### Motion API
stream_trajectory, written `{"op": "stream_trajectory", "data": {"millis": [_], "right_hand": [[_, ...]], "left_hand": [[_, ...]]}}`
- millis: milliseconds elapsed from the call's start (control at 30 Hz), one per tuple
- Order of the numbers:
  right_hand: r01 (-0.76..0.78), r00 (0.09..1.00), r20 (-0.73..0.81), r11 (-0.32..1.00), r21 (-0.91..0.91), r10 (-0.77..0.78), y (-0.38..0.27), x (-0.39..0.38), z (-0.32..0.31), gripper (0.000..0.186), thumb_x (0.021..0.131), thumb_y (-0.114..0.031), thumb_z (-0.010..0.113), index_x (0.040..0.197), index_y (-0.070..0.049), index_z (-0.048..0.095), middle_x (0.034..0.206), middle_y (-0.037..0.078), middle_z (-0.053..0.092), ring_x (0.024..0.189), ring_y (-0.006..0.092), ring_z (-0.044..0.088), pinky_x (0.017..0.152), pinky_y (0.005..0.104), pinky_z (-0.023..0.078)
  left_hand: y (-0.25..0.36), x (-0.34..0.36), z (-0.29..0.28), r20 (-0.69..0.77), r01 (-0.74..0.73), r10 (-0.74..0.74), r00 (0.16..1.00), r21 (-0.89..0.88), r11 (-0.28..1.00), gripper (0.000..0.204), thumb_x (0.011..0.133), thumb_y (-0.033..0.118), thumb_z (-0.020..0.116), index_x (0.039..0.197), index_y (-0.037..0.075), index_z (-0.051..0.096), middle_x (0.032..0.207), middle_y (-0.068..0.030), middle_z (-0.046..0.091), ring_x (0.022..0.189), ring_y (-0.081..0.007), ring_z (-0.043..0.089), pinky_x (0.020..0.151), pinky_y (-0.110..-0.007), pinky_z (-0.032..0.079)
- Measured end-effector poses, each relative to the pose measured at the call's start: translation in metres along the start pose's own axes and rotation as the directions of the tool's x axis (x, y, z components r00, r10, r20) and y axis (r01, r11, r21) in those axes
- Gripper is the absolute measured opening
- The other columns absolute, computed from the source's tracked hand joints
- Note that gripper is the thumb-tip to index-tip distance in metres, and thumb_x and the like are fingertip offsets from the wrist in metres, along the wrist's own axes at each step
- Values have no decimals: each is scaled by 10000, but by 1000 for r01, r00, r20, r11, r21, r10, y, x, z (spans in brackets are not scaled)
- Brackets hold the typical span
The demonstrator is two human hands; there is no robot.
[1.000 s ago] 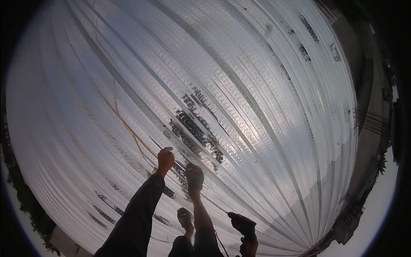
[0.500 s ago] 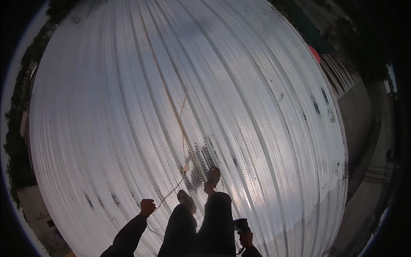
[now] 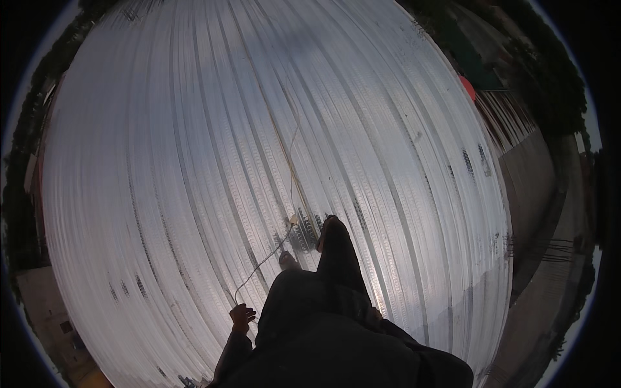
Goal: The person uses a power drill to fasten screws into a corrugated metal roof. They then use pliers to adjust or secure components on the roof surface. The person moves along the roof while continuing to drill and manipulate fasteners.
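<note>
My left hand (image 3: 242,317) is low in the view, left of my legs, with its fingers curled round a thin grey power cord (image 3: 262,264). From there the cord runs up to a pale plug connection (image 3: 294,220) lying on the ribbed metal roofing (image 3: 194,161). Beyond the connection, a yellowish cord (image 3: 284,152) stretches away over the ribs. Of my right hand (image 3: 374,315) only a small patch shows beside my thigh at the end of the dark sleeve; its fingers and anything in them are hidden.
My feet stand on the roofing beside dark scuffed patches (image 3: 304,236). The roof's right edge drops toward a lower grey surface (image 3: 527,171), near a red round object (image 3: 467,88). A building (image 3: 48,304) lies beyond the left edge, and trees line the far rim.
My body has leaned into view and covers much of my legs. My left hand sits slightly further right. My right hand and the dark tool it held have gone mostly out of sight.
</note>
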State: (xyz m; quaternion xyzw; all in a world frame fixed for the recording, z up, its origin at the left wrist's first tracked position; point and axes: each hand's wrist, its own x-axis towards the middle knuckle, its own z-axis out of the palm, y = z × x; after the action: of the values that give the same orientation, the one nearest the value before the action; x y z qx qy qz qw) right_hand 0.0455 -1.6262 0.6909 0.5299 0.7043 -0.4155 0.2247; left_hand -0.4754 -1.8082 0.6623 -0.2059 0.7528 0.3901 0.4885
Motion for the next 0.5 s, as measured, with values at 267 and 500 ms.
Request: {"op": "stream_trajectory", "data": {"millis": [267,500], "right_hand": [[-454,864,82,698,553,497,7,61,-52,405,845,-325,703,1002,48,719,1014,264,739,1005,411,723,852,492,571],[-316,807,-224,720,618,546,66,127,-101,463,854,-355,711,1115,16,616,1096,274,709,1047,454,686,879,527,549]], "left_hand": [[110,7,96,162,-51,59,985,-54,997,180,909,179,547,1019,40,584,898,-144,653,772,-325,648,751,-487,575],[273,-2,294,325,-340,277,904,156,927,221,898,255,547,979,57,603,827,-106,613,751,-270,622,732,-434,546]]}}
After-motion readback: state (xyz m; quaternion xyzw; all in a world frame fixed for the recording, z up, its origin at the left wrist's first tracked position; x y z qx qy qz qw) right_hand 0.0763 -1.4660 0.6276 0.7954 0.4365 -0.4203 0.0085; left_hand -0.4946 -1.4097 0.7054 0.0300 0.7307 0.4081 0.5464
